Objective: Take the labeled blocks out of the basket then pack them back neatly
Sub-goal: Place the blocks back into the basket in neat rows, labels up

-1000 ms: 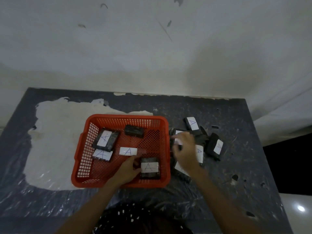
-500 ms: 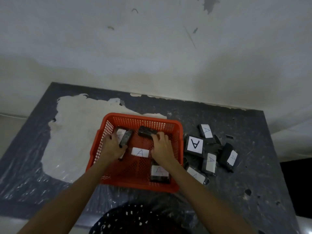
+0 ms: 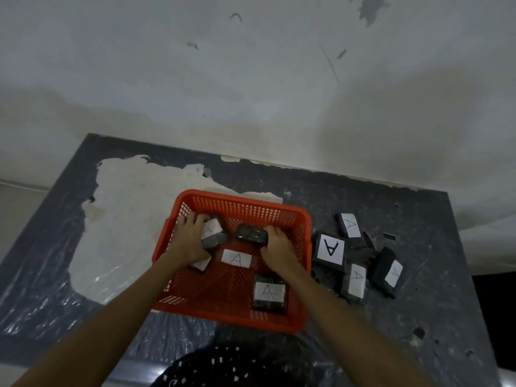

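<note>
An orange mesh basket (image 3: 303, 272) sits on the dark table. Inside it, my left hand (image 3: 190, 241) grips a tilted dark block with a white "A" label (image 3: 213, 233) near the far left corner. My right hand (image 3: 277, 247) holds a dark unlabeled-side block (image 3: 250, 234) at the far middle. A loose white "A" label (image 3: 236, 258) lies on the basket floor, and a labeled block (image 3: 269, 294) rests at the near right corner. Another block (image 3: 201, 265) is partly hidden under my left wrist. Several labeled blocks (image 3: 331, 250) lie heaped on the table right of the basket.
The table (image 3: 418, 317) is dark plastic with a large pale peeled patch (image 3: 125, 219) on the left. A stained white wall (image 3: 251, 79) stands right behind the table's far edge. A dark patterned garment (image 3: 223, 367) shows at the bottom.
My right hand left the pile outside and came into the basket onto the far block. My left hand shifted from the near right block to the far left block, which is now tilted up.
</note>
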Available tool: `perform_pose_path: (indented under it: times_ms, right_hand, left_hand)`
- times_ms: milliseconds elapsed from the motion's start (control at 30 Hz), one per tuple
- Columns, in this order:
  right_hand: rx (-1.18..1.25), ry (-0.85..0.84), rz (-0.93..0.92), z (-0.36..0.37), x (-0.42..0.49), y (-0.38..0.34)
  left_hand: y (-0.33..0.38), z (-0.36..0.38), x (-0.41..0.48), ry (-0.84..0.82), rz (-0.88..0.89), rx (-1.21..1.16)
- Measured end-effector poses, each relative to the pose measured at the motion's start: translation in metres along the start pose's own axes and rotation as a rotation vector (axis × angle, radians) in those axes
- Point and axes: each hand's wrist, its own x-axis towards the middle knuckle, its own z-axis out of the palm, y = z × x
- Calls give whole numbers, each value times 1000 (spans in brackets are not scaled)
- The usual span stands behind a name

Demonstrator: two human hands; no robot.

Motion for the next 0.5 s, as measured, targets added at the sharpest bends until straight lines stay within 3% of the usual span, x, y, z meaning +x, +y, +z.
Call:
perform_pose_path:
  times_ms: [167,267,367,500]
  right_hand:
    - [68,-218,-56,-1,-23,8]
    - [94,-334,-125,0,-34,8]
    - [69,-341,-115,-3,-37,6]
    - [-252,-491,-24,-10,-45,9]
  left_hand:
    - [-2,-2,13,15,254,98]
    - [-4,1,20,-32,237,157]
    - [-8,4,22,-73,204,150]
    - [-6,7,12,27,190,103]
